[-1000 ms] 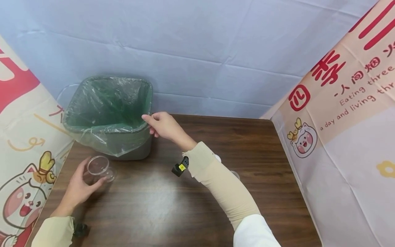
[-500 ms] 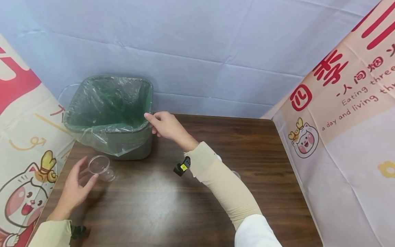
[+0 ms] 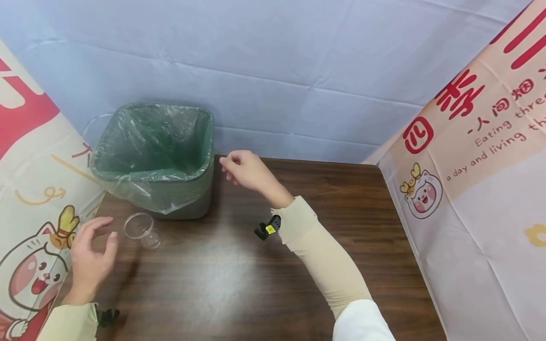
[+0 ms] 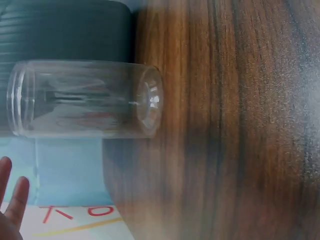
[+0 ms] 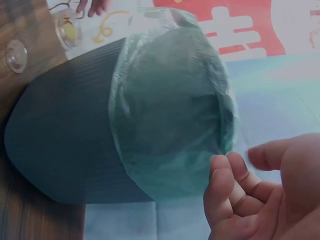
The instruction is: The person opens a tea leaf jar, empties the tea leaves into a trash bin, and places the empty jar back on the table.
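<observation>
A clear plastic jar (image 3: 139,226) stands upright on the table in front of the bin, its open mouth facing up. In the left wrist view this jar (image 4: 85,100) appears sideways with nobody touching it. My left hand (image 3: 91,255) is just left of the jar, thumb and fingers spread apart. The grey bin (image 3: 187,201) wears a green translucent liner (image 3: 158,182) folded over its rim. Beside the bin's right side is my right hand (image 3: 249,173), off the rim. Its fingers (image 5: 222,187) are loosely bent and the thumb stands apart, with nothing between them.
The dark wood table (image 3: 222,274) runs back to a pale blue cloth wall (image 3: 273,71). Printed banners flank it, one on the left (image 3: 30,189) and one on the right (image 3: 473,199). My right sleeve (image 3: 328,265) covers part of the table.
My left hand has let go of the jar and drawn back to the left. My right hand has moved off the bin's rim to the right. The jar stays in place.
</observation>
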Demonstrator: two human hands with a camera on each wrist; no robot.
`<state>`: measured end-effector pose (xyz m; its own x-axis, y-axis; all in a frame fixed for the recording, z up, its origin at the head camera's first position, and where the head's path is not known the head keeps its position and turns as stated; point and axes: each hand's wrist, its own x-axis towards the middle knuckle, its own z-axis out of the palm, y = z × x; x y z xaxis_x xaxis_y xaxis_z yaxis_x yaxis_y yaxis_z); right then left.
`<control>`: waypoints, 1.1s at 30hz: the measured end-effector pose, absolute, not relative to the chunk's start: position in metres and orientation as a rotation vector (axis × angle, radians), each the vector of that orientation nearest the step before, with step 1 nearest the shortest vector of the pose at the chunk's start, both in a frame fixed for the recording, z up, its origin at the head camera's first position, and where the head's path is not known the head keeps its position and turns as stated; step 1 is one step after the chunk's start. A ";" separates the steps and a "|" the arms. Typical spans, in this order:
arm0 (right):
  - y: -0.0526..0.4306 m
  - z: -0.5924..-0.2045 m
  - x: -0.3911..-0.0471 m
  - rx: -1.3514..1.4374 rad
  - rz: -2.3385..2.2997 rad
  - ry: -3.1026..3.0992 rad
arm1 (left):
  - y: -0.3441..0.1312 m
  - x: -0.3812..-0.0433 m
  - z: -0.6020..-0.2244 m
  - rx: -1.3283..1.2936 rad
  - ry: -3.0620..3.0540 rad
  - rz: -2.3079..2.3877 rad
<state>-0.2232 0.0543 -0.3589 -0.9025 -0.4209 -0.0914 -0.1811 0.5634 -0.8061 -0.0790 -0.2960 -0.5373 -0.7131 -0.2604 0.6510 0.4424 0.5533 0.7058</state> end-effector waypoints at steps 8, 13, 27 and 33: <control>0.085 -0.366 -0.213 -0.518 -1.362 2.527 | -0.268 -0.070 -0.496 -0.158 -1.933 -1.177; 0.108 -0.374 -0.199 -0.485 -1.418 2.517 | -0.255 -0.071 -0.490 -0.228 -1.887 -1.200; 0.182 -0.392 -0.166 -0.301 -1.653 2.497 | -0.199 -0.087 -0.486 -0.603 -1.920 -1.381; 0.201 -0.405 -0.154 -0.100 -1.834 2.379 | -0.158 -0.095 -0.510 -0.762 -2.033 -1.513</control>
<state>-0.1536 0.2009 -0.4053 -0.9886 -0.1352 -0.0666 0.0300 0.2568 -0.9660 -0.0950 -0.1584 -0.5102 -0.7238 0.1443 0.6748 0.6878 0.2297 0.6886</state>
